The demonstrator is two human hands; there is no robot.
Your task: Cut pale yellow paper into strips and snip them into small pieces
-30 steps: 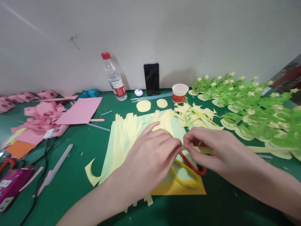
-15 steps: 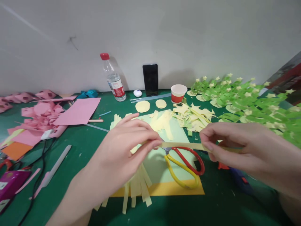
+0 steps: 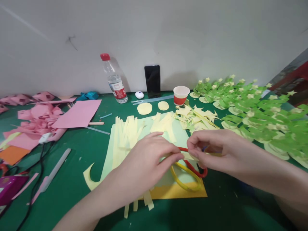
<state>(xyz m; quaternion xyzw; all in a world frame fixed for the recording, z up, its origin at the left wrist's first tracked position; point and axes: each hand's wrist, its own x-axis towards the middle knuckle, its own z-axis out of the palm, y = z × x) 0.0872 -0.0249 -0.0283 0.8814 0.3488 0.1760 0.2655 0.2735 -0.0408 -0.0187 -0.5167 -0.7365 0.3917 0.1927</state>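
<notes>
Between my two hands a pale yellow paper strip (image 3: 187,156) is pinched, with only a short stretch of it showing. My left hand (image 3: 154,157) is closed on its left end, thumb against fingertips. My right hand (image 3: 214,150) is closed on it a little to the right. Just under the hands lie scissors with one red and one yellow handle (image 3: 186,182); their blades are covered by my left hand. Beneath is a light green sheet (image 3: 166,179) over an orange-yellow sheet (image 3: 178,192). Several loose pale yellow strips (image 3: 127,130) lie on the green sheet.
Paper scraps (image 3: 194,117), a paper cup (image 3: 181,96) and paper discs (image 3: 144,108) lie beyond. A phone (image 3: 153,81) and water bottle (image 3: 116,83) stand by the wall. Green paper plants (image 3: 262,112) fill the right. Pink paper (image 3: 78,114) and a glue stick (image 3: 56,170) lie left.
My left hand has moved right and my hands have drawn closer together, so less of the strip shows between them. The curved paper scrap at the left is now uncovered.
</notes>
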